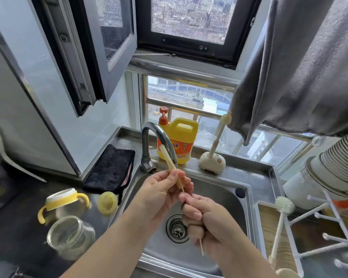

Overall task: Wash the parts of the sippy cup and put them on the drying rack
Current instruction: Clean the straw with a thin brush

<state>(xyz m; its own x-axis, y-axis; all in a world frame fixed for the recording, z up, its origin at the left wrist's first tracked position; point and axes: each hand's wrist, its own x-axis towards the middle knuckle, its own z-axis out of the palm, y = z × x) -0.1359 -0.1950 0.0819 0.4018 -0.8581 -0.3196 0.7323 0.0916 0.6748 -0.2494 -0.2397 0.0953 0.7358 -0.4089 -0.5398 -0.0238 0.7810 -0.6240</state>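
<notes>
While both hands work above the steel sink, the scene runs left to right like this:

Counter, far left: a clear glass jar [70, 236] lies nearest the camera, with the handled cup collar [63, 203], yellow with a white rim, just behind it.
Yellow cap [107, 202]: sits on the counter right of the collar, near the sink's left edge.
Dark cloth [111, 169]: folded on the counter behind the cap.
Faucet [155, 145]: curved spout rising at the back left of the sink [225, 199].
Soap bottle [178, 140]: yellow with an orange pump, behind the faucet on the sill.
Left hand [161, 195]: over the basin, fingers curled round the lower end of the pale straw [168, 158], which tilts up and left in front of the spout.
Right hand [205, 221]: lower and right of the left, closed in a fist round the thin straw brush [201, 248]; its wire runs up into the straw's lower end, and its tail pokes out below the fist.
Drain [177, 228]: partly hidden by the right hand.
Brush stand [212, 162]: cream holder on the back ledge with one brush upright.
Drying rack [317, 235]: white pegs at far right, a round-headed brush [283, 205] leaning beside it.
</notes>
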